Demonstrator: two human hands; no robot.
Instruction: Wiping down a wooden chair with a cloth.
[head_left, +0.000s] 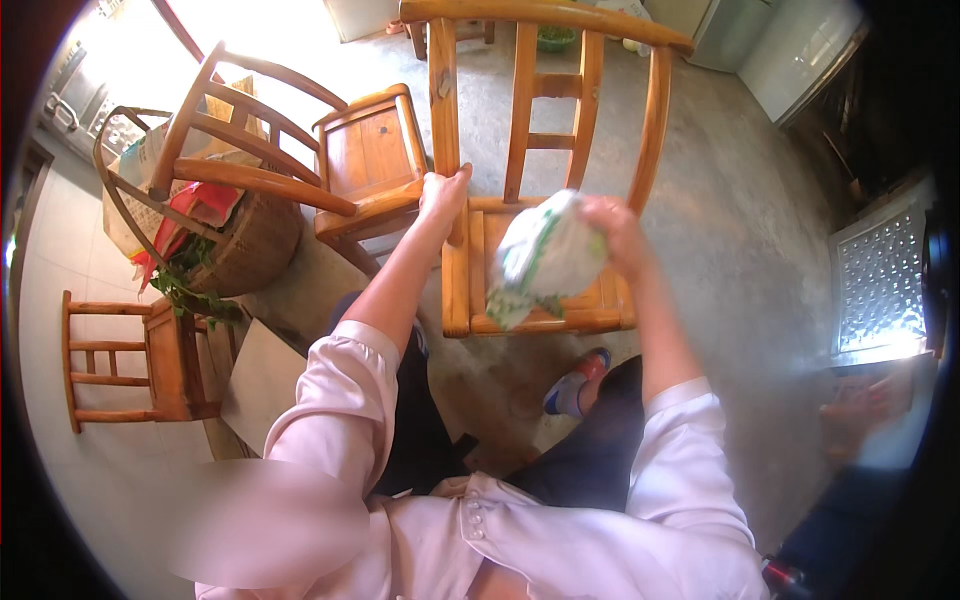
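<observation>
A wooden chair (551, 322) stands in front of me, its slatted back on the far side. My left hand (446, 191) is closed around the lower part of its left back post. In my right hand (615, 225) is a white cloth with green markings (551, 251), blurred, held above the seat near the right back post. The cloth hides part of the seat, so contact between them cannot be told. Close on the left, a second wooden chair (371, 154) has its seat corner beside my left hand.
A wicker basket (262, 240) with greens and a red bag stands left. Beyond it is a small wooden chair (172, 360) by the tiled wall. A green basin (555, 37) sits at the far side. Another person's hand (870, 409) shows at the right edge, near a patterned glass panel (881, 285).
</observation>
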